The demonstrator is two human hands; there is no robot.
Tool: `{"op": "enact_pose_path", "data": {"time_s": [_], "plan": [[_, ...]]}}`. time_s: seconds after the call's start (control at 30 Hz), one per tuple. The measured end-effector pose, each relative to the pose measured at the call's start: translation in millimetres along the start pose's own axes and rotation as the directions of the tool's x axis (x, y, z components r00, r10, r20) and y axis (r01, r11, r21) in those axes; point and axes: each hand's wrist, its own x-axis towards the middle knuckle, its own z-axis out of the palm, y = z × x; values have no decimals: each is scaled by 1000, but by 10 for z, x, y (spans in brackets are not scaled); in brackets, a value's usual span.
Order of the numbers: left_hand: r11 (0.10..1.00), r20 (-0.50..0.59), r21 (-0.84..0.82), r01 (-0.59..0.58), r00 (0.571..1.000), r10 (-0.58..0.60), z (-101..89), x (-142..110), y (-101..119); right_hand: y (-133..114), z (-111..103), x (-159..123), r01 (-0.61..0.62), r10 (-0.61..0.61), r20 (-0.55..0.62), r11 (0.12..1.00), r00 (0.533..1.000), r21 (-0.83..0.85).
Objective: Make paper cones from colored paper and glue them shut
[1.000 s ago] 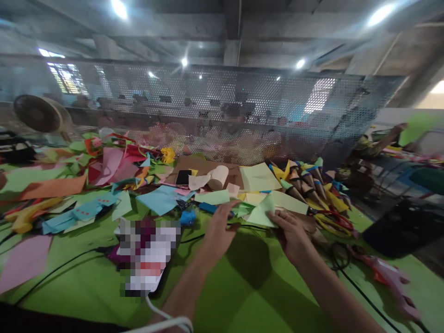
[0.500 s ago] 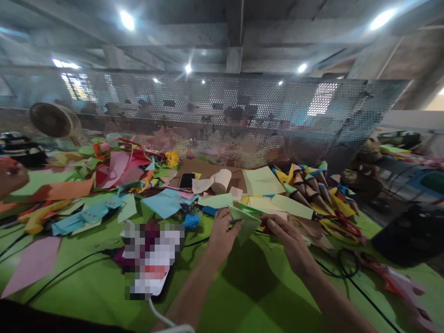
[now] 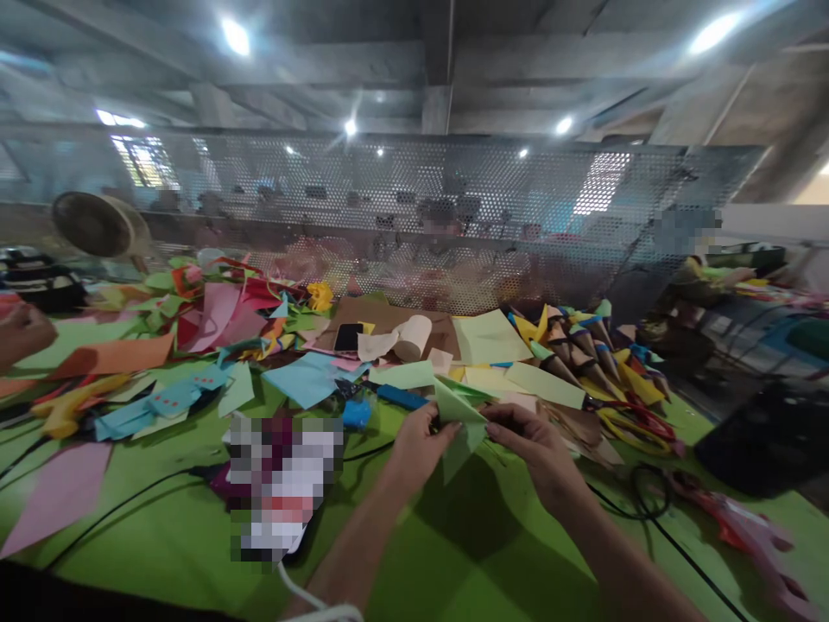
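Note:
A folded sheet of light green paper (image 3: 459, 432) is held up between my two hands above the green table. Its left side is pinched by my left hand (image 3: 424, 436), thumb in front and fingers behind. At its right corner my right hand (image 3: 524, 436) closes thumb and fingertips on the edge. Just behind my left hand lies a blue stick-like tool (image 3: 401, 396), partly covered, beside a small blue lump (image 3: 356, 415). Several sheets of pale paper (image 3: 544, 383) lie beyond my hands.
Left of my forearm lies a phone (image 3: 291, 492) with a white cable. Scissors (image 3: 635, 429) and paper cones (image 3: 586, 350) are at the right. A yellow glue gun (image 3: 74, 406) and another person's hand (image 3: 26, 333) are at the left. A perforated metal panel (image 3: 414, 225) stands behind.
My right hand has moved slightly left and now pinches the paper's right corner. The paper's upper flap has tilted and folded further. The other person's hand at the left has shifted slightly.

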Motion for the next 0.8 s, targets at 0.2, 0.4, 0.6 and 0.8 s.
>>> {"op": "enact_pose_path", "data": {"time_s": [0.2,0.4,0.6,0.8], "plan": [[997,23,-68,42,999,-41,6,8,-33,34,-17,26,9,-10,-22,1000,1000,-22],[996,-28,-83,35,999,-38,-4,9,20,31,-7,16,-4,4,17,999,1000,-40],[994,-295,-96,43,953,-69,-70,26,7,-1,-39,19,251,-260,-167,965,951,-76],[901,62,-261,347,937,-344,44,-50,58,18,-51,16,414,-456,-94,863,885,-290]]}}
